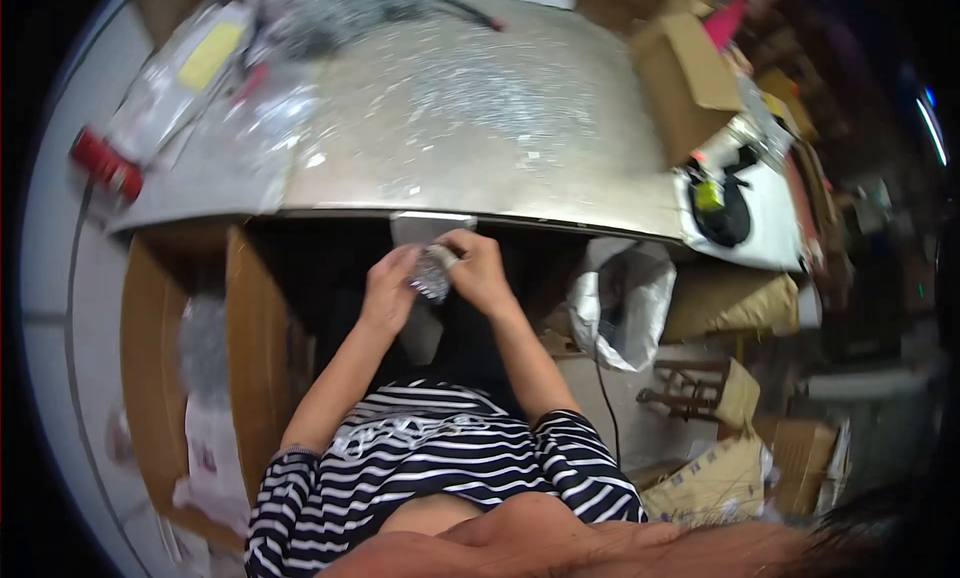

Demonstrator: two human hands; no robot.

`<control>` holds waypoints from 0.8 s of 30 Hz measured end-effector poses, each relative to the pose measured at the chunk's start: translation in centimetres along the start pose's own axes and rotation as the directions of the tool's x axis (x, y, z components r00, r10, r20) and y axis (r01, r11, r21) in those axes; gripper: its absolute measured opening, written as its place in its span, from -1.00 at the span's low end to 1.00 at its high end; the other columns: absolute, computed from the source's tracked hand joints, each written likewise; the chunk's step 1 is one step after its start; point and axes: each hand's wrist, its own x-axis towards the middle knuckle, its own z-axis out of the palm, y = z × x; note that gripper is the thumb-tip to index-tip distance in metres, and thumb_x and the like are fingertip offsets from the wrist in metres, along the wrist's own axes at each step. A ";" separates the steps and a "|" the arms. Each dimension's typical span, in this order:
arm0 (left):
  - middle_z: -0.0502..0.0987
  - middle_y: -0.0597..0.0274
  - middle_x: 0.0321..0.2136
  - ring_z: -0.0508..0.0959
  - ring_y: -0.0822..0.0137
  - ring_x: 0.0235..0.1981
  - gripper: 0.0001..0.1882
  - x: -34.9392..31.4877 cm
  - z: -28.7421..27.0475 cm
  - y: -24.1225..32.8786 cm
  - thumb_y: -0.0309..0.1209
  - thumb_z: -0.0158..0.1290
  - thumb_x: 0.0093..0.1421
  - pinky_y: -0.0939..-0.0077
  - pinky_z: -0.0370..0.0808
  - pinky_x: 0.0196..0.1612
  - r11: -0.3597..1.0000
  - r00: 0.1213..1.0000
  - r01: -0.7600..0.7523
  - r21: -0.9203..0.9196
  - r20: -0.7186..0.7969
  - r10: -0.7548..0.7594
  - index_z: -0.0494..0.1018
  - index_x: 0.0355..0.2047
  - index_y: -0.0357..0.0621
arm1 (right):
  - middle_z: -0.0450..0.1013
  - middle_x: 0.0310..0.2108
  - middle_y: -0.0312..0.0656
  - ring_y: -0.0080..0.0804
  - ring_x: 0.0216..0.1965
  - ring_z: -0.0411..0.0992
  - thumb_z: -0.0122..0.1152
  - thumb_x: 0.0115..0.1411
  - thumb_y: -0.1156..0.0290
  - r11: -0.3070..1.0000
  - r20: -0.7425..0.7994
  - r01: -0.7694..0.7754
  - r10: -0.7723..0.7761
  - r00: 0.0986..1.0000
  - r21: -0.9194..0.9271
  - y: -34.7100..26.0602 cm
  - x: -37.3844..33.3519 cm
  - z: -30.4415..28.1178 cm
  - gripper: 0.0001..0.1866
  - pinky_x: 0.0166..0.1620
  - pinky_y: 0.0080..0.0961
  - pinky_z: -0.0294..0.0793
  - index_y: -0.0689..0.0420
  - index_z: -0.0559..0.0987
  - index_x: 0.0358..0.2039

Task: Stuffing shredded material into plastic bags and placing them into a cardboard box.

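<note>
Pinching a small shiny bundle [431,281] just in front of the table [350,173], the left hand [388,281] and right hand [477,270] are gripping its upper sides, seemingly suiting something light, soft and (perhaps) slippery.

Table [610,193] ahead, box [255,358] at left

A small item [432,278] sits between my left hand [388,286] and right hand [478,273], by the table's near edge. A carton [685,78] stands at its right; a bag [645,323] is right of my hands.
</note>
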 end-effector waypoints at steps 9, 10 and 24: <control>0.59 0.26 -0.33 0.60 0.44 -0.36 -0.78 0.8 2.4 1.1 -0.55 0.12 0.19 0.54 0.59 -0.40 0.996 0.999 0.045 0.075 0.017 -0.047 0.48 -0.13 -0.22 | 0.50 -0.42 -0.08 -0.19 -0.38 0.51 0.27 0.06 0.46 0.999 -0.016 0.048 -0.048 0.999 -0.006 -2.2 2.2 -3.7 -0.89 -0.29 -0.37 0.46 0.19 0.62 -0.38; 0.60 0.26 -0.34 0.60 0.46 -0.39 -0.80 1.3 2.6 1.3 -0.54 0.13 0.19 0.57 0.59 -0.40 0.994 0.998 0.051 0.092 0.036 -0.055 0.49 -0.15 -0.22 | 0.50 -0.42 -0.08 -0.19 -0.38 0.51 0.27 0.06 0.46 0.998 -0.012 0.055 -0.055 0.998 -0.003 -2.1 2.4 -4.0 -0.89 -0.29 -0.37 0.46 0.19 0.62 -0.38; 0.59 0.23 -0.27 0.60 0.43 -0.32 -0.75 2.3 4.9 3.6 -0.54 0.13 0.18 0.53 0.60 -0.36 0.988 0.988 -0.027 0.154 0.156 0.002 0.47 -0.11 -0.25 | 0.46 -0.36 -0.13 -0.09 -0.31 0.47 0.18 0.05 0.48 0.925 0.069 0.312 -0.305 0.950 -0.215 -6.0 4.1 -6.3 -0.88 -0.25 -0.28 0.45 0.18 0.56 -0.36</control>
